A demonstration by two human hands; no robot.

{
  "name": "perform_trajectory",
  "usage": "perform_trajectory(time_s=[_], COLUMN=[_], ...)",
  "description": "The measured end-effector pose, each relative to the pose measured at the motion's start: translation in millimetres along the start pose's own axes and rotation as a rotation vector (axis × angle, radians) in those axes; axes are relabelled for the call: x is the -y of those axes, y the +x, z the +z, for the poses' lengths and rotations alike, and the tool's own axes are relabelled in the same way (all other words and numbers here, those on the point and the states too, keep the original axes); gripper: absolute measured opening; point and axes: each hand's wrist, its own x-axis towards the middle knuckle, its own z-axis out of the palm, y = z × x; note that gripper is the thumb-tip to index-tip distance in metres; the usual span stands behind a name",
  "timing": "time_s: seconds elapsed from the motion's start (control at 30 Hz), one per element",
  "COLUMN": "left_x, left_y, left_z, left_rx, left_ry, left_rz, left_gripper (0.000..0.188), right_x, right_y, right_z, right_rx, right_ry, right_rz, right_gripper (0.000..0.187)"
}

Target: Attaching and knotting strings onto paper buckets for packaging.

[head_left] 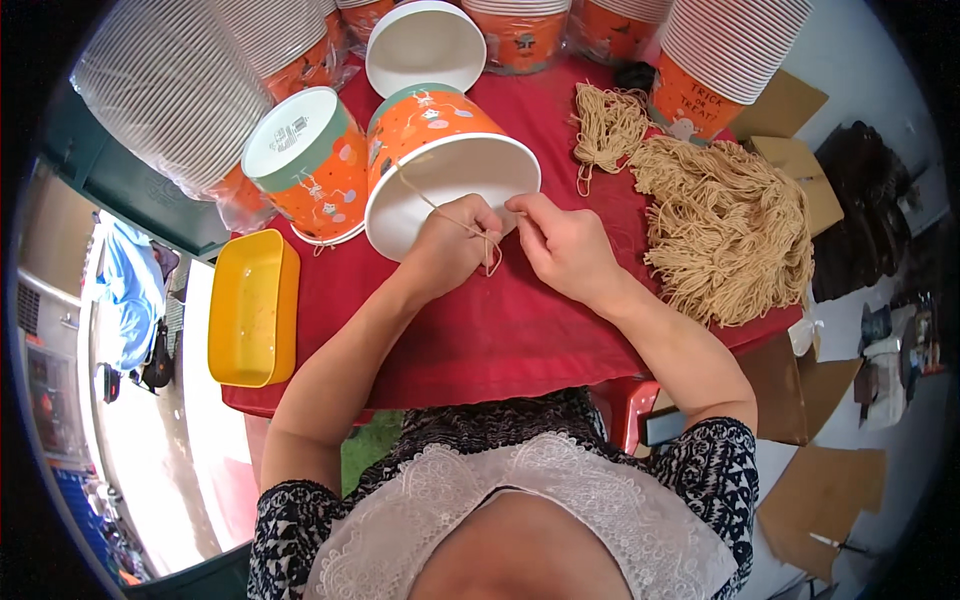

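An orange paper bucket [440, 125] with a green band lies tilted in front of me, its white open mouth toward me. A thin tan cord [418, 190] comes from the bucket's rim and runs to my left hand [455, 246], whose fingers are closed on it; a small loop hangs below them. Just right of it, my right hand [570, 252] has thumb and forefinger pinched close to the rim. What that pinch holds, if anything, is too small to make out. Left of this bucket another orange bucket [318, 190] stands upside down, with a bit of cord at its rim.
A yellow tray [253, 310] sits at the left edge of the red-covered table [450, 340]. Tan cord lies in a large heap [730, 230] and a smaller bundle [607, 128] at right. Stacked buckets [735, 55] line the back; a loose bucket [425, 48] shows its white inside.
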Motion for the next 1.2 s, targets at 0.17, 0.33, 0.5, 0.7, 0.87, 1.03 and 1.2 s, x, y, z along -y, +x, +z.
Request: perform_trajectory(time_s=[0.17, 0.33, 0.5, 0.7, 0.87, 1.03, 1.2], left_x=[-0.4, 1.6, -9.8, -12.7, -12.2, -7.6, 2.2], left_y=[-1.0, -0.7, -1.1, 2.7, 4.9, 4.6, 2.0], left_z=[0.8, -0.4, -2.0, -3.9, -9.7, -12.2, -3.4], left_rx=[-0.001, 0.003, 0.032, 0.010, 0.023, 0.052, 0.002], left_ry=[-0.012, -0.004, 0.058, 0.011, -0.118, -0.133, -0.198], left_rz=[0.027, 0.052, -0.008, -0.055, -0.103, -0.096, 0.011], left_gripper=[0.007, 0.007, 0.006, 0.008, 0.004, 0.006, 0.010], right_x=[-3.5, -3.8, -3.6, -3.6, -4.6, -1.3, 3.5], right_y=[-1.5, 1.1, 1.0, 0.0, -1.6, -3.0, -0.3], right_z=[7.8, 14.2, 14.8, 13.6, 13.0, 12.0, 12.9], right_rx=[0.104, 0.154, 0.150, 0.175, 0.192, 0.118, -0.006], right_ry=[-0.049, -0.037, -0.042, 0.004, 0.085, 0.072, -0.020], right_rz=[0.078, 0.116, 0.136, 0.164, 0.145, 0.050, 0.061], right_gripper=[0.019, 0.011, 0.011, 0.011, 0.012, 0.011, 0.008])
